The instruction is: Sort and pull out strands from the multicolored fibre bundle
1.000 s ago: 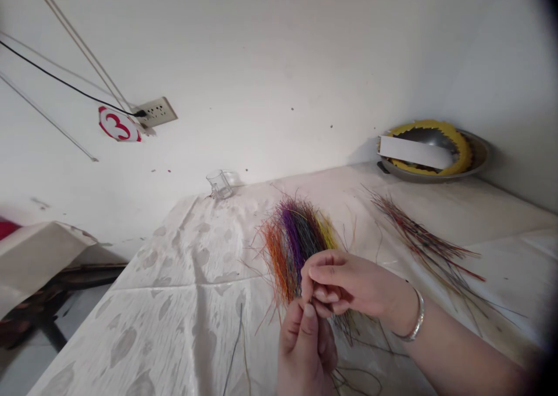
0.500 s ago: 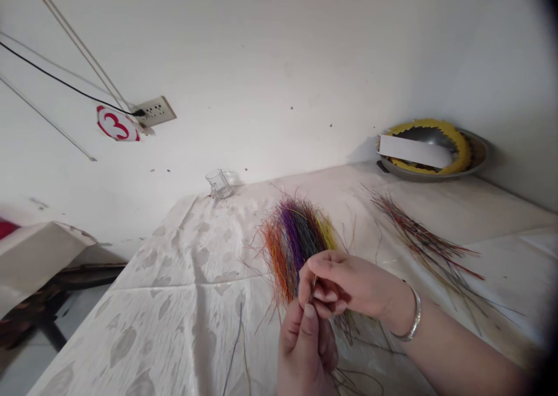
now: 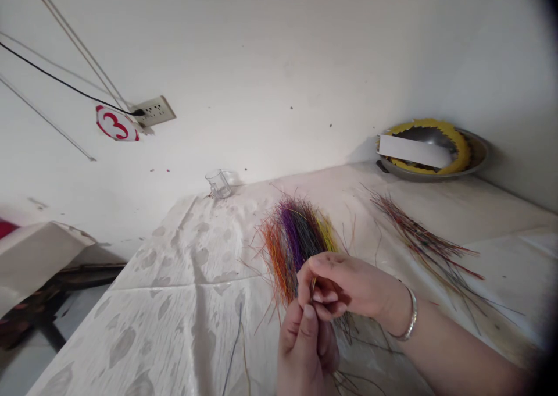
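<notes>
My left hand point(image 3: 307, 349) rises from the bottom of the view, with its thumb and fingers shut on a fan-shaped bundle of thin dyed strands point(image 3: 296, 245). The bundle shows orange, purple, dark and yellow bands. My right hand point(image 3: 349, 285), with a silver bangle point(image 3: 410, 316) on its wrist, comes in from the right. Its fingertips pinch a few strands point(image 3: 313, 288) close to my left thumb. The fingers hide the lower part of the bundle. Loose ends hang below my hands.
A looser pile of dark and red strands point(image 3: 422, 239) lies on the white patterned cloth point(image 3: 174, 303) to the right. Behind stand a small glass cup point(image 3: 218, 184) and a metal dish point(image 3: 431, 152) holding yellow zigzag-edged material and a white paper strip. A wall socket point(image 3: 154, 111) has a black cable.
My right hand has shifted slightly left and closer around the strands at my left thumb. The bundle and the other objects stay nearly in place.
</notes>
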The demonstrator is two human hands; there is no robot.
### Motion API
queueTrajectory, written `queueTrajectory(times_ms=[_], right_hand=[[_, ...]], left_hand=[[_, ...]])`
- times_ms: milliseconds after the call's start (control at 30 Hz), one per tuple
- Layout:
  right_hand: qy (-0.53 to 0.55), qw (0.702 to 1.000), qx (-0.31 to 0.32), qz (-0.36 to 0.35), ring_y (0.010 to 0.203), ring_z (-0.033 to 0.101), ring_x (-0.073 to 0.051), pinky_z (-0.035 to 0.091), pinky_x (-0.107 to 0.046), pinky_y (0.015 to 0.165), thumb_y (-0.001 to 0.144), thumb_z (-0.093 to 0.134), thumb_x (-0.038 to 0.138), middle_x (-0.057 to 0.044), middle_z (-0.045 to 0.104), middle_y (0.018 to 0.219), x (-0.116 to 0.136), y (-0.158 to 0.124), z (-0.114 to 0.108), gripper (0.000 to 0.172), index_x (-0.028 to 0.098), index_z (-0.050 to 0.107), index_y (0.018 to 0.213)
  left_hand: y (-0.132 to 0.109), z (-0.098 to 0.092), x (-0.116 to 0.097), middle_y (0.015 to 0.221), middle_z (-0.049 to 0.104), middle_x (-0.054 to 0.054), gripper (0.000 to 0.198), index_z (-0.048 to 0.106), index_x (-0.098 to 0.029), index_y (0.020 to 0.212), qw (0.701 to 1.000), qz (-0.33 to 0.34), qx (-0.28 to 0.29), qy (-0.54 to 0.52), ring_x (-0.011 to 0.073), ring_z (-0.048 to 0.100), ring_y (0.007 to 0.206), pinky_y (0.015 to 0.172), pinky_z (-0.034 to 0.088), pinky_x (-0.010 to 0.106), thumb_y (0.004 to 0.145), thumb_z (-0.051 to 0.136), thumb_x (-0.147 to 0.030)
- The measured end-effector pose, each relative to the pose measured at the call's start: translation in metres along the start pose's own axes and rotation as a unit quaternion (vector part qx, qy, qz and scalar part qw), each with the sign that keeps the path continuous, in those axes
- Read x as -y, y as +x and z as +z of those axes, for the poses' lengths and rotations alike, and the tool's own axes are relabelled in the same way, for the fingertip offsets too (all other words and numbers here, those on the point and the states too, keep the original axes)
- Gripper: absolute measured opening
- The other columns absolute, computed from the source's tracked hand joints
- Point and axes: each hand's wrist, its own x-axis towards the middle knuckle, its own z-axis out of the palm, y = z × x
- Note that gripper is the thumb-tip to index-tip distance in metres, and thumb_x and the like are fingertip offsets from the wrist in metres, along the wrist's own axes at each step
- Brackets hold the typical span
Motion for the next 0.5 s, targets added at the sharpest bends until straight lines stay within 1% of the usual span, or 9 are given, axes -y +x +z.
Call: queueTrajectory(times_ms=[133, 267, 367, 433, 500], right_hand=[[0.002, 1.000, 0.022, -0.004, 0.039, 0.041, -0.006, 0.020, -0.017, 0.035, 0.076, 0.067, 0.050, 0.008, 0.039, 0.048, -0.0022, 0.0007, -0.0027, 0.040, 0.011, 0.067, 0.071], [0.003, 0.999, 0.041, -0.011, 0.040, 0.040, -0.006, 0.021, -0.018, 0.037, 0.076, 0.068, 0.047, 0.008, 0.037, 0.047, -0.0041, 0.0012, -0.0052, 0.036, 0.011, 0.066, 0.071], [0.000, 0.999, 0.037, -0.017, 0.040, 0.038, -0.006, 0.020, -0.018, 0.037, 0.080, 0.064, 0.048, 0.008, 0.038, 0.049, -0.0037, 0.0008, -0.0050, 0.037, 0.012, 0.067, 0.072], [0.000, 0.999, 0.036, -0.021, 0.041, 0.038, -0.006, 0.020, -0.018, 0.037, 0.083, 0.058, 0.051, 0.007, 0.040, 0.051, -0.0016, -0.0001, -0.0038, 0.042, 0.011, 0.069, 0.077], [-0.029, 0.999, 0.042, -0.018, 0.043, 0.037, -0.006, 0.020, -0.018, 0.039, 0.083, 0.058, 0.049, 0.006, 0.044, 0.054, 0.0024, -0.0016, -0.0018, 0.040, 0.011, 0.070, 0.086]], left_hand=[[0.0005, -0.0033, 0.0014, 0.040, 0.027, -0.010, 0.033, 0.063, -0.019, 0.065, 0.999, -0.009, 0.025, -0.022, 0.0022, 0.012, 0.034, 0.031, 0.015, 0.012, 0.070, 0.074, -0.049], [-0.0006, -0.0057, 0.0031, 0.040, 0.029, -0.010, 0.032, 0.063, -0.019, 0.066, 0.999, -0.022, 0.018, -0.023, 0.0017, 0.012, 0.033, 0.030, 0.016, 0.012, 0.070, 0.074, -0.049], [-0.0006, -0.0057, 0.0034, 0.040, 0.028, -0.011, 0.032, 0.063, -0.019, 0.069, 0.999, -0.030, 0.016, -0.021, 0.0018, 0.011, 0.033, 0.030, 0.016, 0.012, 0.069, 0.075, -0.049], [0.0000, -0.0051, 0.0029, 0.039, 0.027, -0.011, 0.032, 0.062, -0.019, 0.069, 0.999, -0.025, 0.012, -0.024, 0.0018, 0.011, 0.033, 0.030, 0.016, 0.012, 0.068, 0.075, -0.049], [0.0008, -0.0040, 0.0019, 0.039, 0.028, -0.011, 0.034, 0.060, -0.019, 0.065, 0.999, -0.018, -0.003, -0.034, 0.0016, 0.009, 0.033, 0.029, 0.015, 0.011, 0.068, 0.075, -0.049]])
